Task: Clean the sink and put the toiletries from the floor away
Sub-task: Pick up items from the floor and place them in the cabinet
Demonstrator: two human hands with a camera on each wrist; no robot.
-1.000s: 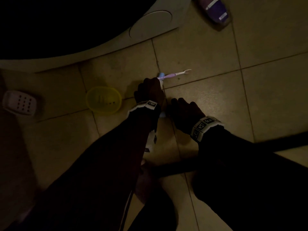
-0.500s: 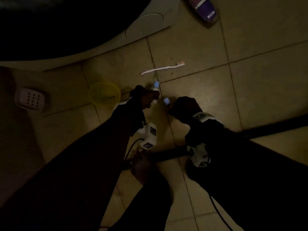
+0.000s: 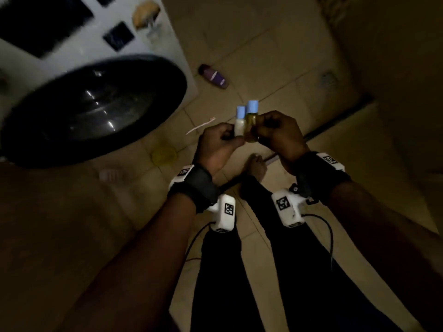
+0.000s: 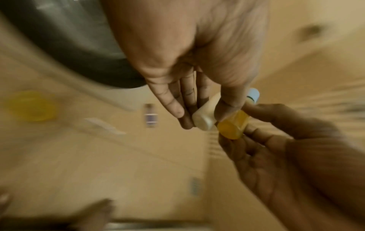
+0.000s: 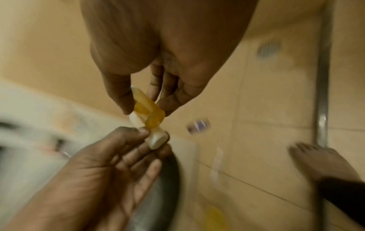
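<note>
My left hand [image 3: 217, 142] pinches a small white bottle [image 3: 239, 124] with a light-blue cap between thumb and fingers. My right hand [image 3: 279, 133] pinches a small amber bottle [image 3: 251, 125] with a blue cap. Both bottles are held upright side by side, touching, above the floor. The left wrist view shows the white bottle [image 4: 205, 117] and the amber bottle [image 4: 233, 126] base-on. In the right wrist view the amber bottle [image 5: 149, 112] lies against the white bottle [image 5: 157, 139]. The black sink basin [image 3: 96, 109] sits at the left.
On the tiled floor lie a purple bottle [image 3: 214, 76], a white toothbrush [image 3: 200, 128], a yellow dish [image 3: 164, 154] and a white soap holder [image 3: 111, 174]. A sponge [image 3: 146, 12] rests on the white counter [image 3: 165, 51]. My bare foot [image 3: 255, 165] stands below the hands.
Both hands have risen from the floor, each with a small bottle, and brought the bottles together. The view has pulled up, showing the sink and counter.
</note>
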